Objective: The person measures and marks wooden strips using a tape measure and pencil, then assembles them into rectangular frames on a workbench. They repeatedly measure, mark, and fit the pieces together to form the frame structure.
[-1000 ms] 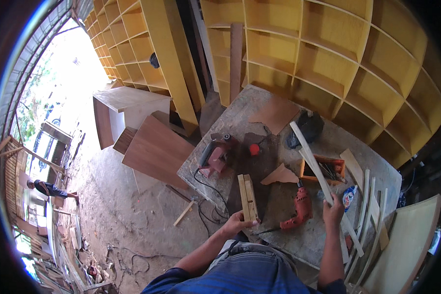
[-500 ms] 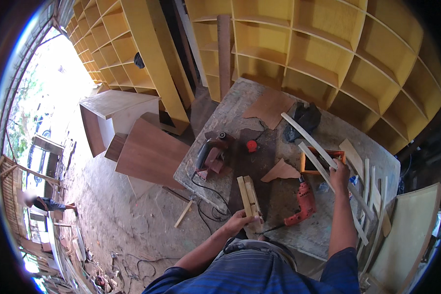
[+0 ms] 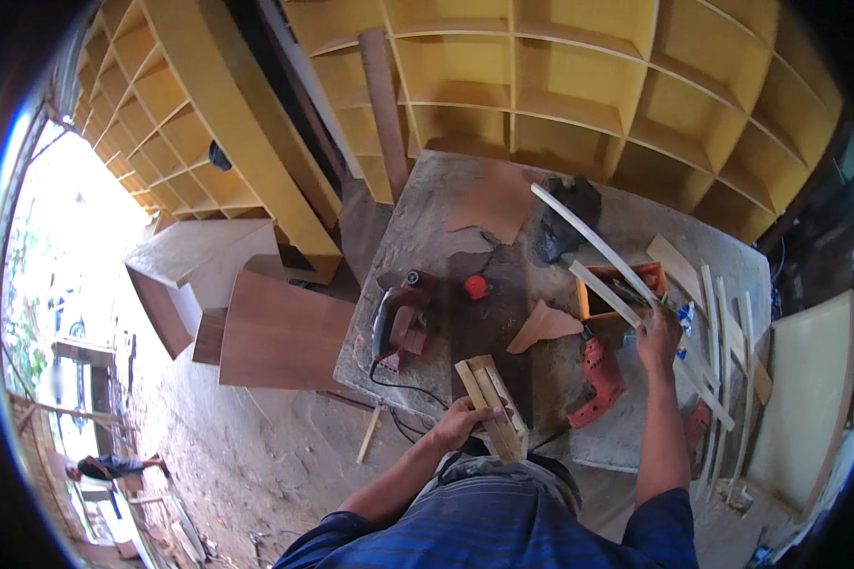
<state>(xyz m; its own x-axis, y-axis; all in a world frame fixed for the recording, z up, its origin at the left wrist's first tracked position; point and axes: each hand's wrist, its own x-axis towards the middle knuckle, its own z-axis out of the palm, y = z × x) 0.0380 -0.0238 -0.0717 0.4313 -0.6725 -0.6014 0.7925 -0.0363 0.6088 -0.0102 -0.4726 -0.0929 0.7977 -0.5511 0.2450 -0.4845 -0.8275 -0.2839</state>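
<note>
My left hand (image 3: pixel 462 423) is closed around a short bundle of light wooden pieces (image 3: pixel 493 403) with a groove along it, just above the table's near edge. At the right, my right hand (image 3: pixel 659 339) is closed on pale wooden strips (image 3: pixel 609 296); its fingertips are partly hidden. One strip slants over the orange box (image 3: pixel 651 275), which holds small items I cannot make out. Between my hands, a red power drill (image 3: pixel 600 384) lies on the worktable (image 3: pixel 550 446). Left of it sits a dark red electric planer (image 3: pixel 406 322) with a black handle.
On the table lie a red round object (image 3: pixel 475 286), a black plastic bag (image 3: pixel 571 220), torn plywood pieces (image 3: pixel 545 327) and more long strips (image 3: pixel 719 379). Yellow shelving (image 3: pixel 560 85) stands behind. Brown panels (image 3: pixel 285 332) stand at the left. Another person (image 3: pixel 114 467) is far left.
My view has shifted, so the whole scene sits differently. The wooden pieces in my left hand have tilted. My right hand still grips the strips, whose far ends have swung slightly.
</note>
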